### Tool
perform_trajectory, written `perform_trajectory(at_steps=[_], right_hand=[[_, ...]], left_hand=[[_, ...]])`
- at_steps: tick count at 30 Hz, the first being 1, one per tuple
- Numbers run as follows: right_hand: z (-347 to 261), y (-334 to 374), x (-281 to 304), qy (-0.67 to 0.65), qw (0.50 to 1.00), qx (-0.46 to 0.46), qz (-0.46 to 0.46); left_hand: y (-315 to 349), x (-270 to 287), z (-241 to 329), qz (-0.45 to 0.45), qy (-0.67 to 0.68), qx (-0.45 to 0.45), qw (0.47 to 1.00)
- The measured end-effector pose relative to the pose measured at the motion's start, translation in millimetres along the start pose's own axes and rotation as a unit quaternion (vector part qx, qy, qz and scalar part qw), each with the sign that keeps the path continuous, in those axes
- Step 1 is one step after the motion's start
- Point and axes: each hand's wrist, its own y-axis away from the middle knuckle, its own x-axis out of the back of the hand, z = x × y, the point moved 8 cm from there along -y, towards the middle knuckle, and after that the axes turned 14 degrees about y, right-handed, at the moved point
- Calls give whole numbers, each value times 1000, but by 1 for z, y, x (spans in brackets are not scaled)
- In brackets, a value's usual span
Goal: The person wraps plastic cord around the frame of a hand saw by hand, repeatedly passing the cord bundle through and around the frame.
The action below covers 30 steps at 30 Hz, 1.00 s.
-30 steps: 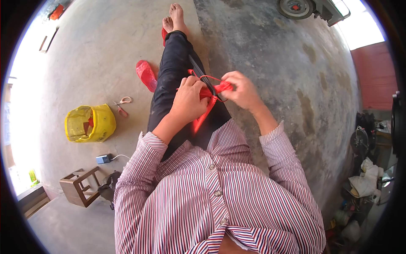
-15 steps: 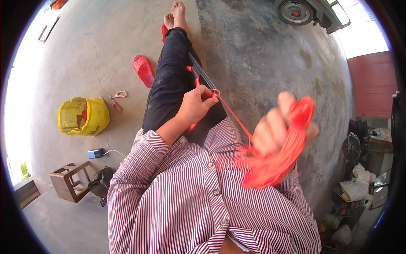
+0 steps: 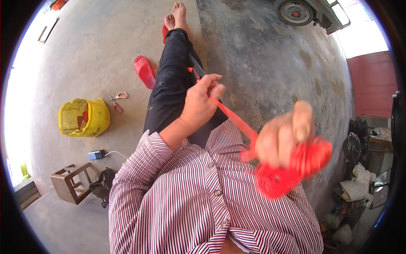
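My right hand (image 3: 281, 137), somewhat blurred, is closed around a looped bundle of thin red cord (image 3: 277, 182), which hangs below and to the right of the fingers. A taut red strand (image 3: 237, 120) runs from it up to my left hand (image 3: 201, 99). The left fingers are curled and pinch that strand above my thigh. Just beyond the left hand, dark thin rods (image 3: 196, 63) lie along my leg, with a bit of red material on them. Their near ends are hidden behind the hand.
On the concrete floor to the left stand a yellow bag (image 3: 99, 118), scissors (image 3: 117, 103), a blue-and-dark box with a white cable (image 3: 96, 155) and a wooden stool (image 3: 69, 184). A red slipper (image 3: 144, 73) lies beside my leg. A vehicle wheel (image 3: 294, 12) is far right; clutter lines the right side.
The right hand and cord bundle have shifted down and slightly right. My left hand has turned and closed further, and the strand between the hands now looks wider.
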Motion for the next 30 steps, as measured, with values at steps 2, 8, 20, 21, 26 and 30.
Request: perform_trajectory(at_steps=[2,8,20,21,26,30], right_hand=[[-19,0,31,298,951,44,66],[67,18,161,808,538,-239,25],[87,-7,133,709,693,-51,124],[80,-7,139,711,685,-59,148],[20,31,234,242,864,16,441],[-41,38,216,92,923,25,372]], left_hand=[[-8,22,-21,46,115,87,988],[12,35,-82,61,153,431,887],[-2,30,-51,84,370,414,827],[-3,20,-48,43,402,414,816],[0,14,-53,49,290,393,871],[15,24,-68,100,229,452,856]])
